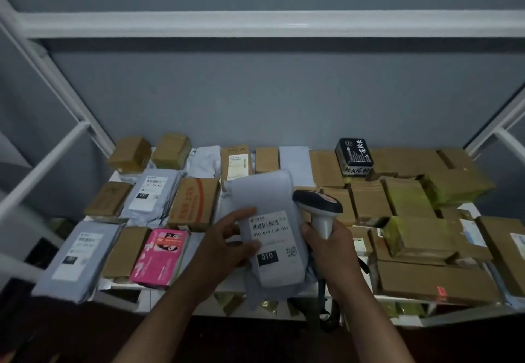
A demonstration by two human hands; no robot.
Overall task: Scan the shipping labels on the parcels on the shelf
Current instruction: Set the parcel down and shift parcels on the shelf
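A grey poly mailer [267, 195] stands tilted at the shelf's front middle, its white shipping label [272, 237] marked "010" facing me. My left hand [227, 243] holds the mailer's left edge, thumb over the label's side and fingers behind. My right hand [332, 249] grips the white handle of a barcode scanner [318, 206], whose dark head sits just right of the mailer's upper part. Many other parcels lie flat across the white shelf [125, 286]: brown boxes, grey mailers and a pink packet.
Grey labelled mailers [76, 257] [153, 192] and a pink packet [160, 254] lie at left. Brown boxes [431, 277] pile up at right, some taped yellow-green [409, 198]. A black box [353, 156] stands at the back. White frame bars [42, 164] cross left and above.
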